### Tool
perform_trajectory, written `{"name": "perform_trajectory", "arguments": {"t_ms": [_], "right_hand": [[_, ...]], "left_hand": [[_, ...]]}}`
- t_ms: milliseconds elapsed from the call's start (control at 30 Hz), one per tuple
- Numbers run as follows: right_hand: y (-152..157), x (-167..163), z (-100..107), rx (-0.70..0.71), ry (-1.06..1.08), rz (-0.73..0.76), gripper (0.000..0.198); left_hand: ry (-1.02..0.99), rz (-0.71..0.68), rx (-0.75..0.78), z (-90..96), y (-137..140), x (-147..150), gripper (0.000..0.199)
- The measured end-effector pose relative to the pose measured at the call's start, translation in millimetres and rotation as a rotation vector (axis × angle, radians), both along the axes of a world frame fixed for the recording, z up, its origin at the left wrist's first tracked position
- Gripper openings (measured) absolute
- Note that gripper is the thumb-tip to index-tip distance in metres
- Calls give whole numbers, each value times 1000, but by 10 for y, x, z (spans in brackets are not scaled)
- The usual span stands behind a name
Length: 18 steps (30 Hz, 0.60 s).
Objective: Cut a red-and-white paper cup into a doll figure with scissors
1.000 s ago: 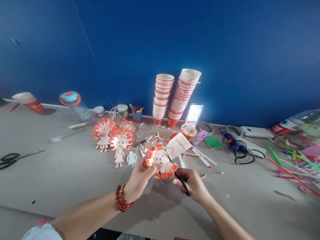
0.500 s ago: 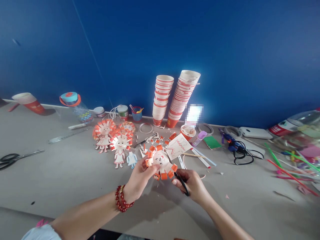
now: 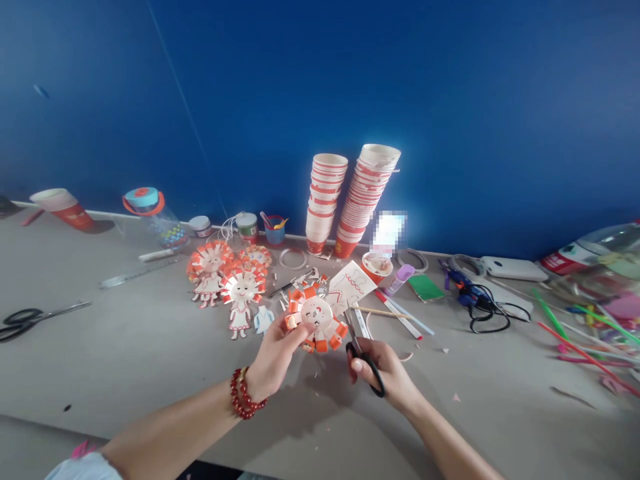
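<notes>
Pinched in my left hand (image 3: 280, 348) is a round paper-cup doll head (image 3: 320, 315), a white face ringed by curled orange strips. A white card piece (image 3: 351, 285) with a drawn dress outline adjoins its upper right; I cannot tell whether they are joined. My right hand (image 3: 383, 373) grips black-handled scissors (image 3: 364, 363), their blades pointing up just right of the doll head and apart from its strips. To the left lie a finished-looking paper doll (image 3: 241, 300) in a white dress and a small blue-edged paper dress cutout (image 3: 263, 320).
Two tall stacks of paper cups (image 3: 326, 207) stand against the blue wall. Paper scraps, a glue stick (image 3: 400, 279), a green sheet (image 3: 425, 287) and a glue gun (image 3: 463, 288) lie behind and right. Other scissors (image 3: 40, 319) rest at far left; colourful straws (image 3: 585, 333) at far right.
The scissors have drawn back rightward from the doll head, and their blades now show. My left hand with the doll head has shifted slightly left.
</notes>
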State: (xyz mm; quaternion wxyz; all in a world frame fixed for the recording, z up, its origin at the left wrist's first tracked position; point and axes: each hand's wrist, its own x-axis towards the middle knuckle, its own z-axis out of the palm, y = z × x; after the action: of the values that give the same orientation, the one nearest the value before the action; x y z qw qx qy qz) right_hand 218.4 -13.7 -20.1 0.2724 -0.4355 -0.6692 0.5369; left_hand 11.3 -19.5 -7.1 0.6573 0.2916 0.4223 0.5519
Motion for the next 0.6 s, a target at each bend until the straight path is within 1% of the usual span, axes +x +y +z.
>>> {"name": "perform_trajectory", "arguments": {"t_ms": [167, 233, 267, 300, 367, 433, 467, 533, 600], "right_hand": [[-22, -8, 26, 10, 54, -112, 52], [-20, 5, 15, 25, 61, -120, 51], [-16, 17, 8, 31, 63, -98, 51], [-9, 31, 2, 37, 65, -65, 52], [4, 61, -9, 46, 77, 4, 52], [9, 78, -14, 45, 128, 7, 52], [6, 75, -13, 41, 169, -22, 51], [-10, 45, -6, 38, 266, -139, 44], [-30, -11, 2, 53, 360, -289, 33]], "left_hand": [[26, -173, 15, -7, -55, 54, 17], [-1, -204, 14, -23, -79, 86, 22], [-15, -204, 14, -33, -83, 98, 23], [-23, -187, 14, -44, -81, 105, 23], [-25, -99, 10, -60, -61, 106, 23], [-27, 2, -5, -69, -29, 97, 24], [-34, 38, -22, -71, -15, 92, 25], [-41, 64, -59, -78, 0, 87, 25], [-33, 29, -63, -99, -7, 97, 22]]}}
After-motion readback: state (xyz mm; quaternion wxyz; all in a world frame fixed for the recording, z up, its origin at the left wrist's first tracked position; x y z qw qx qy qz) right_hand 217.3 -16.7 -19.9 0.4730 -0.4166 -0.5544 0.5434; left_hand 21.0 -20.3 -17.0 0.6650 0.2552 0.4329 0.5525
